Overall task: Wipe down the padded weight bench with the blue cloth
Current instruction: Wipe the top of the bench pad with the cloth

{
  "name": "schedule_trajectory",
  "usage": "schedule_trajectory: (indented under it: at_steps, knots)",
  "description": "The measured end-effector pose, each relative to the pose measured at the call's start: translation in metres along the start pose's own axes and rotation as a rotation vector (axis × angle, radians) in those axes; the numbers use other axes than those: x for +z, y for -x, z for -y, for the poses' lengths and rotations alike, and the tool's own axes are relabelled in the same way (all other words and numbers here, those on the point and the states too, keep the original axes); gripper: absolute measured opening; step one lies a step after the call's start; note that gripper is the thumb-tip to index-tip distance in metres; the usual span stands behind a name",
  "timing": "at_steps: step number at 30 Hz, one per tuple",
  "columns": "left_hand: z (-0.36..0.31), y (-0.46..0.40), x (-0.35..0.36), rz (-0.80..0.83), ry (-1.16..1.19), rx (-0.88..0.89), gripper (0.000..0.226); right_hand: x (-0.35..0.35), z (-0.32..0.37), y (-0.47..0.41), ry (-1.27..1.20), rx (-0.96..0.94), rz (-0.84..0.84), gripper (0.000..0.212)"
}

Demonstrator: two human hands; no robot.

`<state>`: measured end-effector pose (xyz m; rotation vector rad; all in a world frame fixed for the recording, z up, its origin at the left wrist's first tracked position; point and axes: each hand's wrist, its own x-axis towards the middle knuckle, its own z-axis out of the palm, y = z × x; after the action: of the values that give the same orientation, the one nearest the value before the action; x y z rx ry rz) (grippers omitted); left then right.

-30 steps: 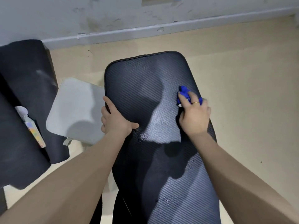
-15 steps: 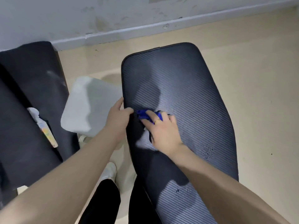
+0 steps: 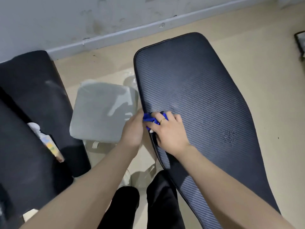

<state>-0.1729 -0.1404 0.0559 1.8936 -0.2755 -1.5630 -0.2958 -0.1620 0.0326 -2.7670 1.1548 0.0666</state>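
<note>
The padded weight bench (image 3: 206, 100) is a long dark pad with a ribbed, carbon-weave surface, running from the top centre to the bottom right. The blue cloth (image 3: 148, 119) is bunched at the pad's left edge. My right hand (image 3: 168, 131), with a ring on one finger, presses down on the cloth. My left hand (image 3: 132, 129) is at the pad's left edge, its fingers touching the cloth; whether it grips the cloth or the edge is unclear. A patch of droplets (image 3: 229, 136) sits on the pad to the right of my right hand.
A grey square cushion (image 3: 102, 109) lies on the beige floor left of the bench. Dark padded equipment (image 3: 29, 113) fills the left side, with a spray bottle (image 3: 47, 142) lying on it. My dark-trousered legs (image 3: 142, 207) stand at the bottom centre. A wall runs along the top.
My right hand swept the cloth from the pad's right edge across to its left edge, meeting my left hand there. The view shifted, so the bench now sits further right.
</note>
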Motion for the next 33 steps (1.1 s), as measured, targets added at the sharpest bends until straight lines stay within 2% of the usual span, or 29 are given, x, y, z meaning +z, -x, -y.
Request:
schedule_trajectory:
  at_steps: [2, 3, 4, 7, 8, 9, 12, 14, 17, 21, 23, 26, 29, 31, 33]
  knots:
    - [0.009, 0.004, -0.001, 0.061, -0.014, -0.028, 0.037, -0.004, -0.01, 0.006, 0.047, -0.185, 0.047, 0.048]
    - [0.013, 0.004, -0.001, 0.078, 0.001, -0.035, 0.037, -0.004, -0.019, 0.002, 0.08, -0.213, 0.038, 0.046]
    - [0.015, 0.004, -0.001, 0.096, 0.018, -0.038, 0.037, -0.004, -0.029, -0.005, 0.097, -0.161, 0.024, 0.045]
    - [0.018, 0.004, 0.001, 0.09, 0.057, -0.02, 0.039, -0.008, -0.041, -0.03, 0.017, 0.253, -0.088, 0.046]
    - [0.019, 0.003, 0.002, 0.069, 0.057, -0.012, 0.04, -0.007, -0.034, -0.03, 0.011, 0.301, -0.11, 0.048]
    - [0.019, 0.004, 0.003, 0.029, 0.054, 0.0, 0.04, -0.005, -0.023, -0.023, 0.017, 0.271, -0.106, 0.048]
    - [0.023, 0.01, 0.017, -0.147, 0.007, 0.071, 0.039, 0.0, 0.004, 0.026, -0.012, -0.079, -0.05, 0.033]
    - [0.033, 0.014, 0.028, -0.23, -0.003, 0.095, 0.044, 0.002, 0.005, 0.048, -0.055, -0.182, 0.007, 0.03]
    - [0.032, 0.019, 0.038, -0.226, -0.078, 0.23, 0.05, 0.0, -0.021, 0.023, -0.048, -0.011, -0.031, 0.041]
    - [0.044, 0.005, 0.052, -0.305, -0.142, 0.223, 0.05, -0.003, -0.047, -0.02, -0.022, 0.259, -0.081, 0.045]
    - [0.047, 0.004, 0.065, -0.32, -0.07, 0.209, 0.053, 0.003, -0.041, -0.005, 0.004, 0.195, -0.115, 0.044]
    - [0.051, -0.001, 0.077, -0.374, 0.096, 0.206, 0.053, 0.013, -0.038, 0.042, -0.031, -0.04, -0.141, 0.045]
    - [0.054, -0.003, 0.084, -0.416, 0.054, 0.22, 0.057, 0.011, -0.066, 0.052, -0.036, -0.145, -0.109, 0.051]
    - [0.054, -0.001, 0.091, -0.418, -0.057, 0.248, 0.067, 0.005, -0.086, 0.035, -0.004, -0.04, -0.147, 0.051]
    - [0.054, -0.002, 0.096, -0.431, -0.178, 0.257, 0.079, 0.003, -0.101, 0.012, 0.008, 0.144, -0.164, 0.045]
